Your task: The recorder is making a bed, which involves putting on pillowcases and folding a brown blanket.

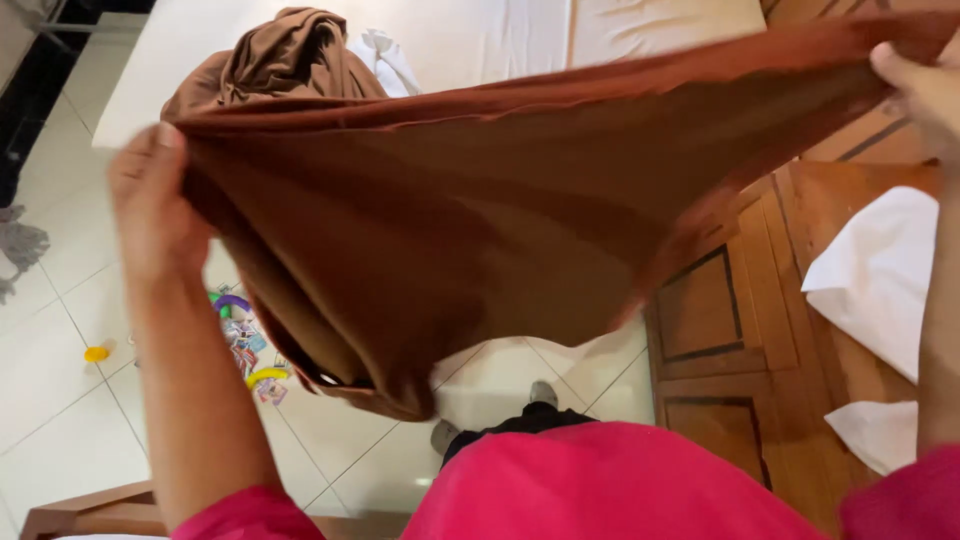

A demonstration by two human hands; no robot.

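**Brown sheet stretched between your two raised hands**

Your left arm rises from the lower left, forearm nearly upright, and your left hand (150,205) is closed on one top corner of the brown sheet (450,230), fingers curled over its hem. Your right arm runs up the right edge of the view; your right hand (920,90) pinches the opposite corner, high up and partly cut off by the frame. The hands are held well apart — the hem runs taut between them, sloping up toward the right.

The sheet hangs below that hem in deep folds, its lowest point drooping above the white tiled floor (60,400). Its far end is bunched in a heap on the white mattress (480,40) behind. White cloths (880,270) lie on the wooden furniture (720,330) at your right — small colourful toys (245,345) sit on the tiles at left.
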